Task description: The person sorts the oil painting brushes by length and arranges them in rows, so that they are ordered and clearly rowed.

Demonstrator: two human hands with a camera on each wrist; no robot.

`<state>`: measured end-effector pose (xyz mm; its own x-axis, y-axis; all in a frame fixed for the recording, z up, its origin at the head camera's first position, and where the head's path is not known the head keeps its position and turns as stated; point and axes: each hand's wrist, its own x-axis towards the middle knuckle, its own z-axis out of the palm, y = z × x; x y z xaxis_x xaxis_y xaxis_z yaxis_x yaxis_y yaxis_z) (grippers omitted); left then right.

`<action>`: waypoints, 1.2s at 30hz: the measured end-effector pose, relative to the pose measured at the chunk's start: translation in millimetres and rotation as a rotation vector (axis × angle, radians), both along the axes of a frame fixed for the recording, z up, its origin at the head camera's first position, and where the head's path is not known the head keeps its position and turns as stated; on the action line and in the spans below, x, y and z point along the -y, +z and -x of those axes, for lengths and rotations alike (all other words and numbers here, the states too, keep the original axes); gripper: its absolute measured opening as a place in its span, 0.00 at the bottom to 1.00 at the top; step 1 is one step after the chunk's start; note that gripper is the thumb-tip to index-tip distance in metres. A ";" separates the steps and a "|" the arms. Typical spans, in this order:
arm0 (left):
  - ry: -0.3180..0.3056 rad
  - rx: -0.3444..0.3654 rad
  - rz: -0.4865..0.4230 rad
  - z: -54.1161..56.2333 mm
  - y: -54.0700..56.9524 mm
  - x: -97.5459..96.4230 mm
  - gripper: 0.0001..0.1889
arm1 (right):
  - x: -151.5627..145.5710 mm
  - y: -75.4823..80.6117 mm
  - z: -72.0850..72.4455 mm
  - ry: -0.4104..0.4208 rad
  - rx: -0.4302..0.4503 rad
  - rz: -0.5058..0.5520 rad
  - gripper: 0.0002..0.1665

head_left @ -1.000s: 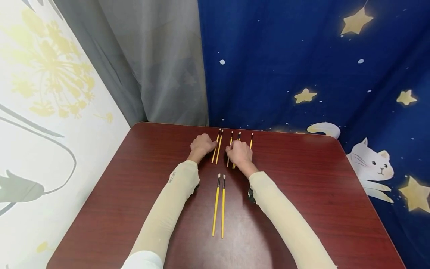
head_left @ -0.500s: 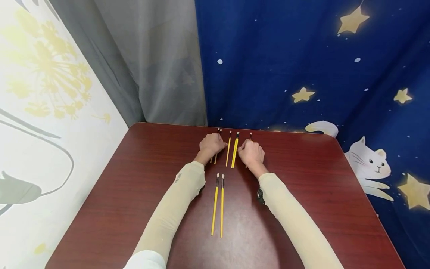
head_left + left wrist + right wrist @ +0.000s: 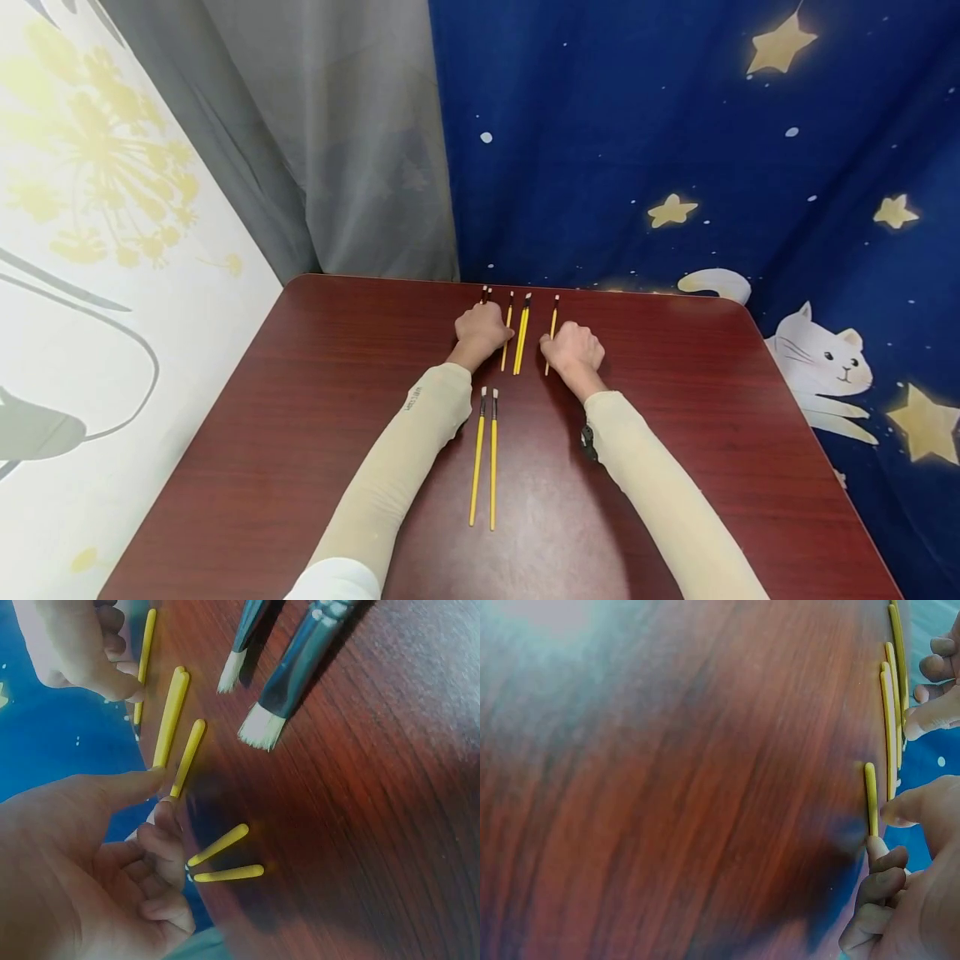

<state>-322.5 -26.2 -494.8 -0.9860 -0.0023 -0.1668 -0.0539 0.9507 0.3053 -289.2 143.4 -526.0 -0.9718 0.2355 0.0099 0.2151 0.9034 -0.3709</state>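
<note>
Yellow-handled paintbrushes with pale bristles lie on the dark red table. At the far edge, my left hand has thumb and forefinger on either side of a single paintbrush, appearing to pinch it. Two brushes left of it are mostly hidden behind that hand, their handle ends showing in the left wrist view. My right hand holds the rightmost paintbrush between thumb and forefinger. Between the hands lies a close pair of paintbrushes. Nearer, two paintbrushes lie side by side, bristles pointing away.
The table has rounded far corners. Behind it hang a grey curtain and a blue curtain with stars and a cat. A white patterned surface stands at the left.
My left hand has shifted right from the leftmost brushes to the single one. My right hand has moved right from the middle pair to the rightmost brush. The brushes have hardly moved.
</note>
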 end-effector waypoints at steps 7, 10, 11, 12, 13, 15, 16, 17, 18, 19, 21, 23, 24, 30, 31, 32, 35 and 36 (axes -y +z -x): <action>-0.010 0.022 0.058 3.1 -5.5 -3.2 0.13 | 0.3 1.1 -1.3 0.023 0.022 -0.008 0.23; -0.013 0.036 0.069 4.3 -5.2 -2.7 0.13 | 1.4 2.6 -0.8 0.030 0.026 -0.016 0.22; -0.015 0.040 0.069 4.5 -4.8 -2.7 0.14 | 1.7 3.0 -0.8 0.031 0.026 -0.020 0.22; -0.017 0.041 0.068 4.5 -4.4 -2.7 0.14 | 1.9 3.4 -0.8 0.031 0.024 -0.024 0.21; -0.018 0.041 0.069 4.5 -4.0 -2.7 0.14 | 2.0 3.8 -0.8 0.034 0.024 -0.025 0.21; -0.019 0.040 0.069 4.9 -3.9 -2.5 0.15 | 2.2 4.2 -0.6 0.035 0.022 -0.027 0.21; -0.019 0.038 0.069 4.9 -4.0 -2.4 0.15 | 2.4 4.3 -0.5 0.036 0.021 -0.026 0.21; -0.019 0.036 0.070 5.0 -4.2 -2.1 0.15 | 2.5 4.4 -0.4 0.037 0.017 -0.026 0.21; -0.020 0.032 0.070 4.9 -4.4 -2.0 0.15 | 2.7 4.4 -0.3 0.037 0.016 -0.025 0.21; -0.021 0.030 0.070 4.6 -4.5 -1.8 0.16 | 2.8 4.5 -0.3 0.036 0.016 -0.021 0.21; -0.027 0.026 0.070 4.1 -4.8 -1.5 0.16 | 3.1 4.4 -0.3 0.032 0.014 -0.017 0.21; -0.031 0.022 0.069 2.7 -4.8 -0.7 0.17 | 4.1 4.8 -1.2 0.030 0.013 -0.008 0.21; -0.031 0.022 0.069 2.3 -4.9 -0.3 0.17 | 4.6 4.9 -1.6 0.029 0.013 -0.004 0.21; -0.038 0.023 0.042 1.8 -3.1 1.2 0.19 | 6.8 6.2 -0.9 0.017 0.004 0.012 0.22; -0.038 0.023 0.032 2.2 -3.0 1.8 0.18 | 7.9 5.9 -0.2 0.016 0.002 0.014 0.22; -0.037 0.025 0.025 3.2 -2.9 2.7 0.18 | 9.5 5.7 0.5 0.015 0.000 0.017 0.23; -0.025 0.036 0.018 5.3 -1.8 6.6 0.16 | 16.3 5.1 1.7 0.022 -0.016 0.037 0.24; -0.018 0.042 0.017 6.0 -1.3 8.4 0.15 | 19.4 4.8 1.8 0.025 -0.024 0.046 0.24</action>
